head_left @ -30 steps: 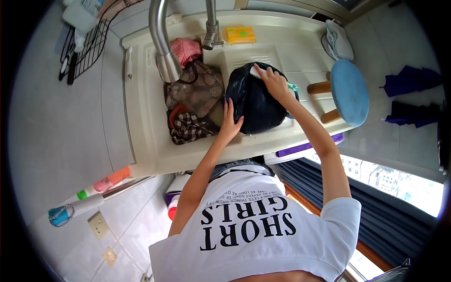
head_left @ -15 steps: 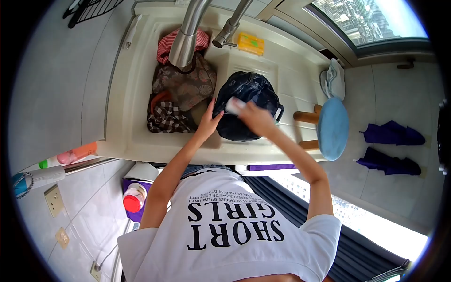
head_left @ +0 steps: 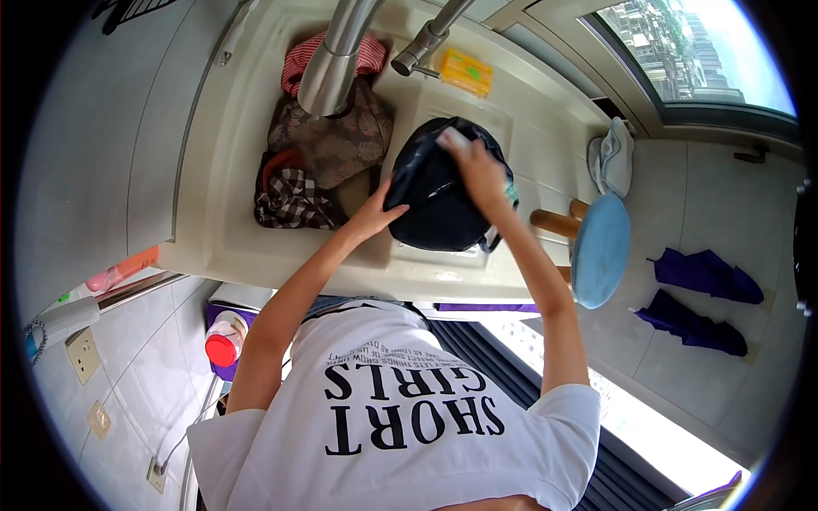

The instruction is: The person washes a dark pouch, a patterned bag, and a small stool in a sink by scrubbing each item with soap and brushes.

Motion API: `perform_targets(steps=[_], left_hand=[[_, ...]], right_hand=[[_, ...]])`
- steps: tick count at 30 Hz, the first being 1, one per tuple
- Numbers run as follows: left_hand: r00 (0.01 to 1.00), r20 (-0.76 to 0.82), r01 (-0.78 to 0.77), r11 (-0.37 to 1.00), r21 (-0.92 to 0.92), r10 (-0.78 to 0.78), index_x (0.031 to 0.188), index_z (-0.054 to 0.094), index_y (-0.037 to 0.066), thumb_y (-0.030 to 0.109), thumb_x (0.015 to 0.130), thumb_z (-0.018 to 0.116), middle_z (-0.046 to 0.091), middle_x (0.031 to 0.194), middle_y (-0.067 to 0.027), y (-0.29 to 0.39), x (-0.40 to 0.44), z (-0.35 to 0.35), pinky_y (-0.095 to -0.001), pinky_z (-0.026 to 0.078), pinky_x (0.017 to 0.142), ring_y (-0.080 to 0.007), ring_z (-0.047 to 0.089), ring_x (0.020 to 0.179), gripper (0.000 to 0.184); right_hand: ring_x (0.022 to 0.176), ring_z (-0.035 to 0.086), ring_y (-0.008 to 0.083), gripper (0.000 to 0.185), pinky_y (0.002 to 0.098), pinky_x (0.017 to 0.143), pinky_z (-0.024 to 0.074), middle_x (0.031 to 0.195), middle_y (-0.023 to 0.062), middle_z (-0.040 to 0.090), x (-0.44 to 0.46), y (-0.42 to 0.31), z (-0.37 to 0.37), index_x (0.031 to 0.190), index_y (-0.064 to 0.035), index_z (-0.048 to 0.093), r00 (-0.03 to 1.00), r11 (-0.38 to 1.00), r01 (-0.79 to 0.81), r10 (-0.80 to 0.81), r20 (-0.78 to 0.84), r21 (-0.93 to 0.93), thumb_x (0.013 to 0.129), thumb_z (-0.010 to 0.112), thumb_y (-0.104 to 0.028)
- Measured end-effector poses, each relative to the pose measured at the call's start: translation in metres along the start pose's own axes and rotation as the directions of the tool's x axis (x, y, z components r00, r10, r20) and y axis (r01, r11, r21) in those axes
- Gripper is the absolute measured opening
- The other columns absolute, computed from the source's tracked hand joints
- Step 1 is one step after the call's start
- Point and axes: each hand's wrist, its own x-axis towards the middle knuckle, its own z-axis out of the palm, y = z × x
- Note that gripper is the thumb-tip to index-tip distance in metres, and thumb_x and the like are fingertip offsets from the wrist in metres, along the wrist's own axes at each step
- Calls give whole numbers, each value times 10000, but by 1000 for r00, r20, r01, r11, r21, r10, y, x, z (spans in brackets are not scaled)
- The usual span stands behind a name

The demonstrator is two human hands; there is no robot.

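Observation:
A dark navy bag [head_left: 439, 204], wet and shiny, lies on the washboard part of the pale sink [head_left: 528, 140]. My left hand [head_left: 377, 213] grips its left edge, thumb on top. Over the upper right of the bag is my right hand [head_left: 484, 175], smeared by motion, closed on a small white block [head_left: 454, 139] like a bar of soap. The block is pressed to the bag's surface or just above it; its exact kind is blurred. A short strap loop [head_left: 492, 243] hangs from the bag's lower right side.
Left in the basin lie a brown flowered cloth [head_left: 336, 140], a checked cloth [head_left: 294, 200] and a red striped cloth [head_left: 371, 58], under a metal faucet [head_left: 328, 81]. A yellow soap box [head_left: 466, 72] sits at the back. A blue stool [head_left: 601, 251] stands right.
My right hand has moved up and right across the bag with the white block. The bag has turned and shifted slightly under my left hand, which still holds it. The view has tilted a little.

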Motion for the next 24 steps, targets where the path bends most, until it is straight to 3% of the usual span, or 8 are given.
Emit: perform_targets(steps=[4, 6, 9, 12, 15, 19, 21, 24], left_hand=[[948, -102, -264, 925, 274, 300, 1332, 167, 73, 171, 713, 659, 122, 1376, -204, -23, 14, 10, -330, 225, 1002, -283, 173, 1273, 797], [973, -143, -125, 931, 342, 183, 1340, 145, 90, 210, 686, 686, 95, 1375, -217, -31, 9, 9, -340, 223, 1005, -310, 156, 1273, 857], [994, -76, -83, 995, -55, 79, 1346, 130, 105, 266, 651, 710, 141, 1352, -240, -35, 11, 11, -376, 253, 989, -368, 222, 1233, 920], [993, -117, 11, 995, 98, 0, 1343, 120, 73, 297, 630, 722, 256, 1284, -242, -23, 21, 13, -379, 288, 962, -374, 310, 1171, 960], [985, -128, -79, 960, 268, 116, 1338, 125, 50, 316, 614, 730, 354, 1174, -231, -32, 20, 9, -365, 324, 926, -362, 378, 1096, 981], [961, -249, -39, 953, 300, 118, 1303, 220, 31, 379, 639, 705, 433, 1039, -162, -28, 6, 13, -350, 375, 832, -275, 442, 989, 892], [887, 87, 454, 826, -335, -453, 1249, 313, 53, 450, 719, 619, 468, 941, -55, 0, 3, 9, -287, 367, 763, -150, 449, 890, 729], [880, -57, 307, 654, -691, -472, 1191, 380, 90, 508, 773, 527, 461, 820, 26, 12, 1, 17, -221, 332, 721, -73, 426, 793, 610]], right_hand=[[552, 568, 201, 493, 305, 416, 470, 793, 84, 482, -5, -17, 5, 1226, -297, 385, 986, 992, 121, -115, -121, 41, 773, 474, -128], [544, 571, 196, 463, 309, 398, 462, 787, 72, 484, -24, -28, 0, 1211, -288, 403, 828, 806, 561, -539, -157, 189, 778, 443, -125], [556, 574, 219, 458, 323, 403, 462, 798, 101, 491, 0, 7, 17, 1211, -265, 409, 991, 995, 102, -101, -86, 13, 780, 447, -117], [546, 573, 218, 473, 305, 414, 469, 820, 121, 493, 9, -5, -6, 1216, -281, 404, 992, 989, -125, 125, 5, 78, 775, 451, -115], [543, 570, 204, 502, 306, 424, 474, 826, 117, 482, -27, -39, -3, 1210, -361, 391, 879, 864, 476, -467, -93, 164, 779, 436, -106], [514, 563, 255, 495, 341, 426, 465, 744, 102, 467, -2, 15, -9, 1234, -350, 364, 999, 999, -26, 25, 36, 32, 803, 431, -117], [521, 556, 298, 492, 385, 423, 453, 749, 126, 468, -6, 34, 10, 1251, -319, 350, 979, 966, -168, 187, -85, 197, 804, 455, -141], [519, 551, 318, 511, 403, 445, 453, 771, 142, 476, -30, 6, 6, 1268, -313, 329, 983, 945, -178, 184, 1, 274, 806, 471, -150]])
